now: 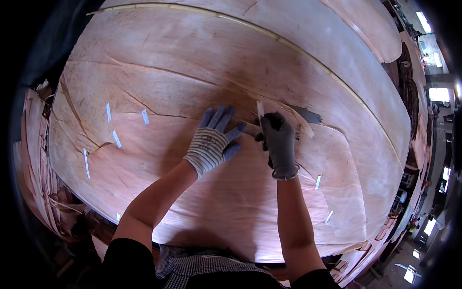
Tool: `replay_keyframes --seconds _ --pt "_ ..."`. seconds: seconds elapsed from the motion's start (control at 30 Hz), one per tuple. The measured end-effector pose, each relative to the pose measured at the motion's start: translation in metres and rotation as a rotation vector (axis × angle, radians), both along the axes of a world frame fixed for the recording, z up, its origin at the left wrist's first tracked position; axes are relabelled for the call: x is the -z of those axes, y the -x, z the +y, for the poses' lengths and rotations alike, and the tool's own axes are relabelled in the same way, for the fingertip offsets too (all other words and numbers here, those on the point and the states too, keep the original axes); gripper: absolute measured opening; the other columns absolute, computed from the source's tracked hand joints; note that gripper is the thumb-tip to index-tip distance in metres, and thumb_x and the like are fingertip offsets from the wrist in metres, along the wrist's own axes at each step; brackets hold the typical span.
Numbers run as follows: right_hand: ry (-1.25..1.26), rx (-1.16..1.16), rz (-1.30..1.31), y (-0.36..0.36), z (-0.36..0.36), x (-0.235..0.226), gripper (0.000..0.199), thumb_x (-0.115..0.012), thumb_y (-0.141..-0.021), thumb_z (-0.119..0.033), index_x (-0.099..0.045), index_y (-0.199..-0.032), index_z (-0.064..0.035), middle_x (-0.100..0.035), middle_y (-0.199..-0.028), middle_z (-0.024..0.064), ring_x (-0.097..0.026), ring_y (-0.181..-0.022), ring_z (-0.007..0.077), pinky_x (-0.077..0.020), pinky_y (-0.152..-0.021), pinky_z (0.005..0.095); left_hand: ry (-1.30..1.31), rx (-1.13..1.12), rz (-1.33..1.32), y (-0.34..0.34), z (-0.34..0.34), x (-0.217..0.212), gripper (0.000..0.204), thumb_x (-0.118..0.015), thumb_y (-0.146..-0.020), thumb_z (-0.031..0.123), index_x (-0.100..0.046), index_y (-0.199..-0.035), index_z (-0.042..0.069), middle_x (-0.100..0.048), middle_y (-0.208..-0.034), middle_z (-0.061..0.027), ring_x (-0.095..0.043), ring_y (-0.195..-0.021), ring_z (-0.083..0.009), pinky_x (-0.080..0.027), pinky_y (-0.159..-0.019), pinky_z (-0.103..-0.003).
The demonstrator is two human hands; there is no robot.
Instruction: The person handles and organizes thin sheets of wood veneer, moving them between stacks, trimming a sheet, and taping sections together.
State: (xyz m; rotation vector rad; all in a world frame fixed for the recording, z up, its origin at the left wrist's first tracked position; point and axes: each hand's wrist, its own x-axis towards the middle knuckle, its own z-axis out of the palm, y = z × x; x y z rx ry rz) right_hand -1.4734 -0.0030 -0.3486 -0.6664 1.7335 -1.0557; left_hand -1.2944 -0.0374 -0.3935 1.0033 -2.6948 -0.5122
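Large thin wood veneer sheets (pixel 231 192) lie spread before me, pinkish and wrinkled, with overlapping edges. My left hand (pixel 211 139), in a striped glove with blue fingers, presses flat on the veneer with fingers spread, just left of the middle. In a dark grey glove, my right hand (pixel 279 142) is closed around a short pale strip (pixel 260 109) that points away from me. Whether it is tape or a flat tool I cannot make out. Beyond that hand, to the right, a dark grey gap (pixel 306 114) with ragged edges shows in the veneer.
White tape pieces (pixel 117 139) stick to the veneer on the left, with another tape piece (pixel 318 182) on the right. A long thin yellowish rod (pixel 288 45) curves across the far side. Stacked veneer scraps (pixel 36 159) stand at the left edge.
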Motion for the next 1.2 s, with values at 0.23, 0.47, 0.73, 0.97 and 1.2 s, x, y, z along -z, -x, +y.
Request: replay_keyframes --seconds 0.23,0.47,0.73,0.97,1.2 --pt "-0.131 -0.050 -0.062 -0.023 0.004 0.021 0.016 -0.059 -0.087 -0.016 -0.061 -0.090 0.0002 -0.063 -0.064 0.0067 -0.057 -0.044 0.0116 -0.0362 -0.036 0.0228 0.018 0.002 0.034 0.001 -0.001 0.005 0.046 -0.059 -0.081 0.034 -0.054 -0.121 0.010 -0.037 -0.138 -0.0201 -0.031 -0.130 -0.0380 -0.019 -0.110 -0.052" --pt "-0.184 -0.054 0.004 -0.023 -0.001 0.024 0.019 -0.059 -0.087 -0.018 -0.061 -0.087 0.0004 -0.062 -0.062 0.0068 -0.056 -0.043 0.0122 -0.0356 -0.034 0.0242 0.078 -0.313 0.062 -0.002 -0.001 0.007 0.062 -0.057 -0.082 0.039 -0.045 -0.129 0.000 -0.038 -0.140 -0.0178 -0.027 -0.135 -0.0324 -0.015 -0.112 -0.049" --pt "-0.137 -0.020 -0.020 -0.024 0.003 0.027 0.018 -0.059 -0.088 -0.017 -0.061 -0.080 -0.0008 -0.060 -0.060 0.0057 -0.054 -0.042 0.0109 -0.0341 -0.033 0.0235 0.075 -0.130 -0.029 -0.008 -0.020 0.011 0.071 -0.058 -0.081 0.045 -0.043 -0.132 -0.002 -0.040 -0.138 -0.0183 -0.028 -0.135 -0.0320 -0.015 -0.112 -0.048" --pt "-0.087 0.157 -0.129 -0.014 0.009 0.011 0.019 -0.058 -0.089 -0.019 -0.060 -0.090 -0.0006 -0.061 -0.066 0.0053 -0.054 -0.048 0.0094 -0.0349 -0.037 0.0212 0.053 -0.139 0.010 -0.007 -0.018 0.011 0.062 -0.056 -0.084 0.039 -0.045 -0.130 -0.002 -0.040 -0.137 -0.0192 -0.030 -0.133 -0.0346 -0.017 -0.111 -0.048" --pt "-0.092 0.058 -0.083 -0.025 0.000 -0.021 0.017 -0.058 -0.089 -0.018 -0.060 -0.091 -0.0007 -0.061 -0.066 0.0058 -0.054 -0.046 0.0093 -0.0338 -0.037 0.0210 0.175 -0.206 0.040 -0.007 -0.015 0.007 0.066 -0.057 -0.081 0.042 -0.043 -0.132 0.001 -0.035 -0.140 -0.0199 -0.024 -0.135 -0.0373 -0.013 -0.111 -0.054"
